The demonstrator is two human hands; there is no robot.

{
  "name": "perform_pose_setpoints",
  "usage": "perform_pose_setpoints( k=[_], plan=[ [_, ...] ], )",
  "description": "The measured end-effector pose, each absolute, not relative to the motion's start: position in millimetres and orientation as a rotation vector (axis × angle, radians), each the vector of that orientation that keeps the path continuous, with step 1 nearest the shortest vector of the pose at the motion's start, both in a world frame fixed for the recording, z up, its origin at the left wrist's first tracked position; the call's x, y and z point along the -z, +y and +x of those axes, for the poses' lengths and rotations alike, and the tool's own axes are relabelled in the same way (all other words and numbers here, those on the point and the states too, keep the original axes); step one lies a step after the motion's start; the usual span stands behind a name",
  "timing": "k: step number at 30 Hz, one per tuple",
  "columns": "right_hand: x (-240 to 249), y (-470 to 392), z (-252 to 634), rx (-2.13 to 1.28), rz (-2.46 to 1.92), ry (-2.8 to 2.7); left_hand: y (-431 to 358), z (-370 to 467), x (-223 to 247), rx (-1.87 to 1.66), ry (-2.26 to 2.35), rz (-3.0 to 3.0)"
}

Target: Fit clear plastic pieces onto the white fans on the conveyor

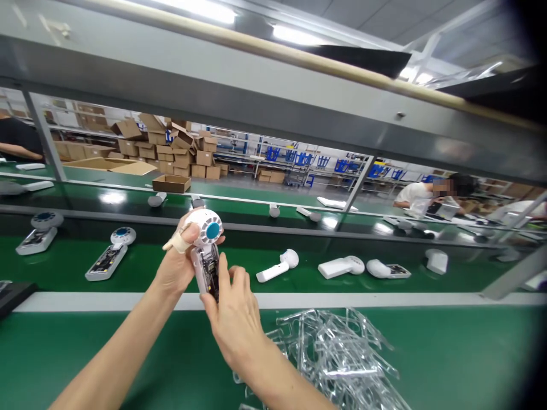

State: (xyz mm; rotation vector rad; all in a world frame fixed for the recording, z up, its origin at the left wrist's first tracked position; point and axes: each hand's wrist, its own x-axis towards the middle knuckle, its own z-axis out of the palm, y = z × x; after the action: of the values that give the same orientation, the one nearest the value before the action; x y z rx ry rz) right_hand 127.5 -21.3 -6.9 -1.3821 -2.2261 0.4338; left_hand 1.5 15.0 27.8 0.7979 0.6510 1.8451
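Observation:
A white handheld device (pixel 206 228) with a round vented head and a blue centre is held upright between both hands. Its handle is open at the front and shows a dark circuit board. My left hand (pixel 182 256) is wrapped round the neck and head, its thumb on the head; a pale band circles that thumb. My right hand (pixel 235 307) grips the lower handle, thumb at the bottom and index finger along the right edge. To the right of my right forearm, a pile of clear plastic parts (pixel 337 359) lies on the green surface.
Similar devices lie on the green belt, two with open handles (pixel 105 262) at left, several white ones (pixel 342 266) at right. A white rail (pixel 384 300) runs across in front. A black tray (pixel 15 296) stands far left. Beyond are cardboard boxes (pixel 171 183) and a person (pixel 416 193).

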Motion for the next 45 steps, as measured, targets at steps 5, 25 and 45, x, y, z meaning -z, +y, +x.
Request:
perform_pose_setpoints(
  k=[5, 25, 45],
  plan=[
    [10.7, -15.6, 143.4, -0.801, -1.105, -2.18, 10.7, 3.0, -30.5, -1.883, 0.653, 0.878],
    [8.1, 62.9, 143.2, -0.822, -1.204, -1.47, 8.5, 44.5, 4.7, -1.87, 1.057, 1.219],
    [30.0, -30.1, 240.2, -0.524, -1.093, -2.923, 148.3, 62.5, 51.2, -0.612, 1.602, 1.661]
  ],
)
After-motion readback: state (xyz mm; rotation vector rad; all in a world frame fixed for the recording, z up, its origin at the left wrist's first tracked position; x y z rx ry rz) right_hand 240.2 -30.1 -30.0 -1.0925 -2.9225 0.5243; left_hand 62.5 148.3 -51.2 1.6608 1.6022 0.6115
